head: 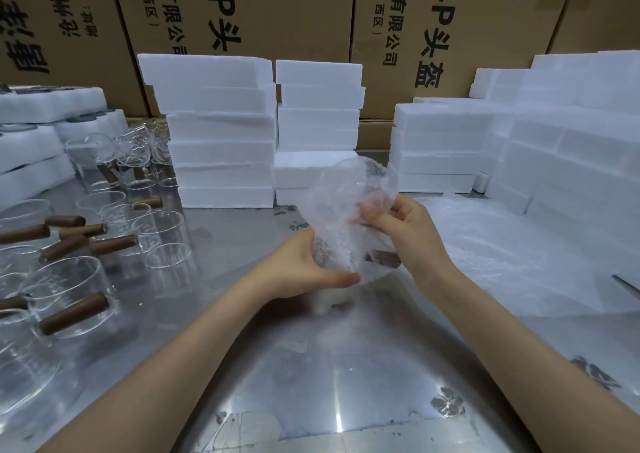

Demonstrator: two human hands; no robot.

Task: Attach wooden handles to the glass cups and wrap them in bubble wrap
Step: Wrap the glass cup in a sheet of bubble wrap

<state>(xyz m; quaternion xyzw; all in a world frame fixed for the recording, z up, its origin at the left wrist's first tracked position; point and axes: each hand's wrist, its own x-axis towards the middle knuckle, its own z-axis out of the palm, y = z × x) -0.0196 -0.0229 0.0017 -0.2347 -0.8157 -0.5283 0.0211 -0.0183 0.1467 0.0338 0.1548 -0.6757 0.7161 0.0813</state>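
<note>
A glass cup inside a sheet of bubble wrap is held above the middle of the metal table. Its dark wooden handle pokes out at the lower right of the wrap. My left hand cups the wrapped cup from below and the left, thumb curled under it. My right hand pinches the wrap's upper right edge between thumb and fingers. The glass itself is mostly hidden by the wrap.
Several glass cups with wooden handles crowd the table's left side. Stacks of white foam blocks stand behind, with more foam blocks on the right. Loose bubble wrap sheets lie at the right. Cardboard boxes form the back wall.
</note>
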